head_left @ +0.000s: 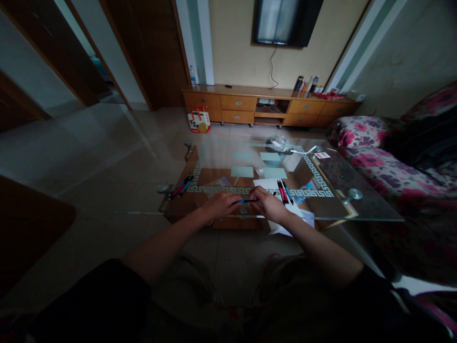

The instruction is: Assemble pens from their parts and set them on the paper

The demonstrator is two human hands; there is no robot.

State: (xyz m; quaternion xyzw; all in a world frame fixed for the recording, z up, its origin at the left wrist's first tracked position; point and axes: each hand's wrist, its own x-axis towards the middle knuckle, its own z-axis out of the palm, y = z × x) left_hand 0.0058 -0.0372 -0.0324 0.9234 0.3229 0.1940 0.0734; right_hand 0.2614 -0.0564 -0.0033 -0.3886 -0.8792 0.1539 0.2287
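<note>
Head view, only one angle here. Both hands meet at the near edge of a glass coffee table (357, 209), and they've got a pen (244, 201) stretched between them. The left hand (222, 205) is curled round the pen's left end, fingers closed on it. The right hand (269, 205) is pinched shut on the other end. The pen lies roughly level, dark with a bit of blue near the middle, just above the table edge. It's dim and small, so I can't tell whether it's one piece or being pulled apart.

On the glass just right of the right hand there's a little row of pens (284, 191), red and dark ones, lying on white paper (266, 183). Another bunch of pens (181, 186) sits well off to the left, near the table's left corner, mixed red and blue. Further back on the table are a few pale green cards (242, 171) and a bowl (276, 155) with something crumpled in it.

Beyond the table: a wooden TV cabinet (250, 102) along the wall, a red and white bag (199, 120) on the floor in front of it, and a floral sofa (392, 162) on the right
</note>
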